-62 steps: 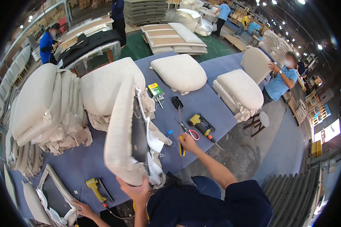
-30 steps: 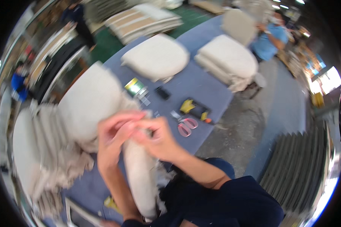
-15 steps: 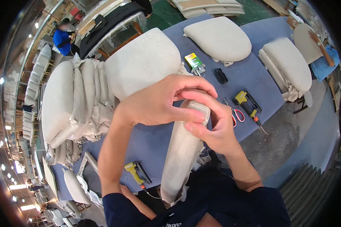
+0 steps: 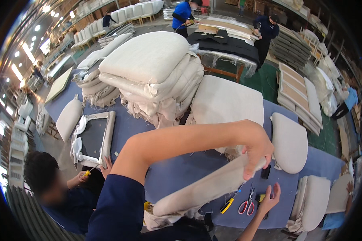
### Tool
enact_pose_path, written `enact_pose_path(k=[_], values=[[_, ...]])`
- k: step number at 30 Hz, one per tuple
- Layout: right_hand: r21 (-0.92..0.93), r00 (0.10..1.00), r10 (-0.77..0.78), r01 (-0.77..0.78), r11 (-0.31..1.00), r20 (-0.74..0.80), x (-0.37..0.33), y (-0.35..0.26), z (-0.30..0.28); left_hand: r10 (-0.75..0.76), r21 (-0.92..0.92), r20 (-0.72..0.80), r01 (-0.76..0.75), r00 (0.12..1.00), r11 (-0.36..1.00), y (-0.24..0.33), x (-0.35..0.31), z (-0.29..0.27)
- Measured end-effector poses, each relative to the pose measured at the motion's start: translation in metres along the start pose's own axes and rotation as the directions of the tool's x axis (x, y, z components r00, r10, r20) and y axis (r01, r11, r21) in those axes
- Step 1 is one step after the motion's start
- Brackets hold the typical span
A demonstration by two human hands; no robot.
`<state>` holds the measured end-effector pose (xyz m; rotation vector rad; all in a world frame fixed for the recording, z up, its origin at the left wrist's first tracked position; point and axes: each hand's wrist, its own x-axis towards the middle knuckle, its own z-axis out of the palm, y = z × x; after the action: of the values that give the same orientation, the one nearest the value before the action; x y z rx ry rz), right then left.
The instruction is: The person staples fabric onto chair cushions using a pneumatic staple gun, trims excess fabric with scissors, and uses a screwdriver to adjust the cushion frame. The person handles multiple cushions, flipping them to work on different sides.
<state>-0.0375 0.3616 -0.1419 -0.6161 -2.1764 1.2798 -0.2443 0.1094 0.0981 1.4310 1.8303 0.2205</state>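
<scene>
Your cushion (image 4: 205,186): beige, fabric-covered, long narrow side facing up toward you. Slants from near your body, lower left, up to far right end, where your left hand (image 4: 258,154) curls over it. Cover fairly smooth along visible side; loose wrinkled cloth (image 4: 160,221) bunched at your end. Blue-grey tabletop (image 4: 169,170) behind; contact with it unclear.

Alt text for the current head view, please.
A person's left hand holds one end of a beige upholstered cushion over a blue table; the open right hand is empty beside red-handled scissors. Beyond are stacked beige cushions; at left, a co-worker handles an upholstered frame.
</scene>
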Motion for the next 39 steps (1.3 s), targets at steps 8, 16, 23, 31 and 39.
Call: enact_pose_path(k=[8,16,23,31,39], values=[[-0.839,0.938,0.340,-0.134,0.527,0.063,-0.018,0.218,-0.027,0.066,-0.091,-0.252,-0.091,0.966,0.992,-0.019,-0.063,0.031],[-0.812,0.805,0.466,0.031,0.583,0.366,0.053,0.275,-0.078,0.114,0.011,-0.249,-0.115,0.962,0.993,0.040,-0.020,0.037],[-0.036,0.945,0.041,-0.031,0.999,0.324,0.043,0.086,-0.118,0.151,0.159,-0.223,-0.117,0.963,0.980,0.062,0.018,0.042],[-0.111,0.927,0.124,-0.090,0.990,0.355,-0.057,-0.182,-0.190,0.144,0.197,-0.206,-0.103,0.968,0.975,0.111,0.033,0.047],[-0.148,0.925,-0.067,0.130,0.980,0.374,-0.086,-0.234,-0.171,0.184,0.192,-0.204,-0.145,0.962,0.971,0.117,0.050,0.057]])
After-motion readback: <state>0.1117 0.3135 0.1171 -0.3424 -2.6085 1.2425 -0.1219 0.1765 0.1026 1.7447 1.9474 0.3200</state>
